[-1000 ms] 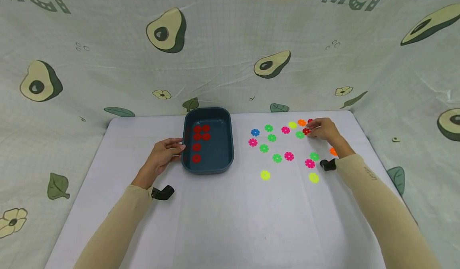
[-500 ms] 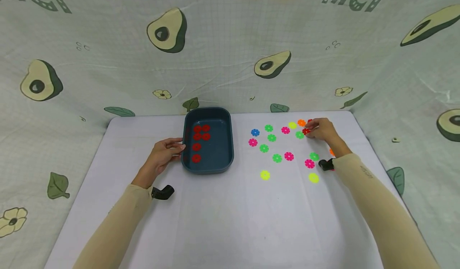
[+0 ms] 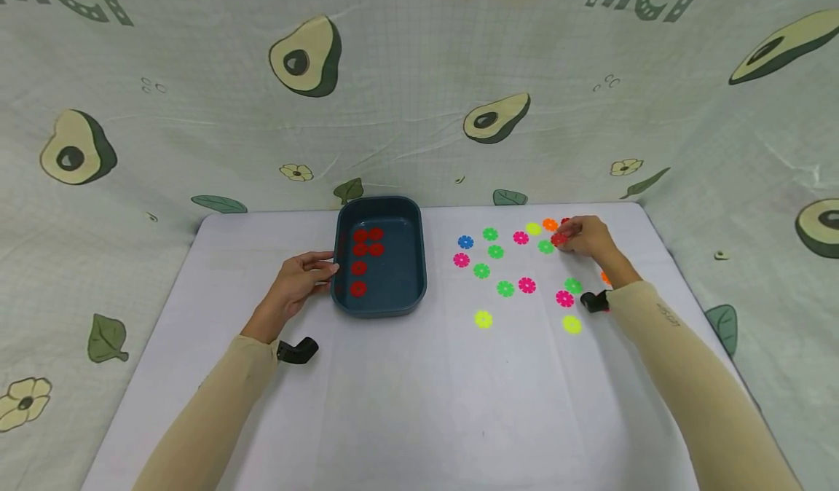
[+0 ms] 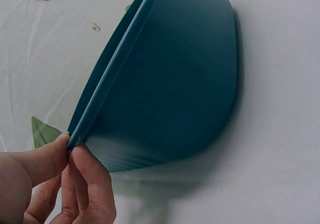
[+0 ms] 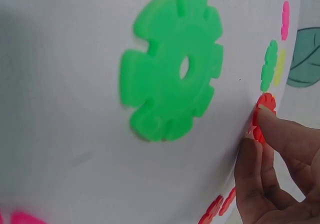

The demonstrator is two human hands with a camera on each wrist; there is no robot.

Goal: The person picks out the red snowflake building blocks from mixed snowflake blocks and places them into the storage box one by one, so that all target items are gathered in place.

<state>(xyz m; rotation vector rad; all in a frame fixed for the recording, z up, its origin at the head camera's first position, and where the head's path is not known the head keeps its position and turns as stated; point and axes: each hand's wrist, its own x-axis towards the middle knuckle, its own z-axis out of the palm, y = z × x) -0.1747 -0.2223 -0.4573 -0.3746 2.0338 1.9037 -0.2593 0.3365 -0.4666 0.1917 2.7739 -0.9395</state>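
My left hand [image 3: 297, 285] pinches the left rim of a dark blue rectangular tray [image 3: 401, 272], thumb on top and fingers below, as the left wrist view shows at the tray's rim [image 4: 107, 74]. Several red notched plastic discs [image 3: 358, 268] lie along the tray's left half. At the far right of the table, my right hand [image 3: 592, 237] pinches a red notched disc [image 5: 265, 102] between thumb and fingers, close over the white cloth. Just behind it another red disc [image 3: 566, 221] is partly hidden by the fingers.
Several green discs [image 3: 505, 288], pink discs [image 3: 527, 285] and yellow discs [image 3: 483, 320] lie scattered right of the tray. A blue disc [image 3: 465, 242] and an orange disc [image 3: 550, 224] are among them. Patterned cloth [image 3: 406, 112] hangs behind the table.
The red disc at my right fingertips has tilted slightly in their pinch. My right forearm has shifted a little left; my left hand stays on the tray rim.
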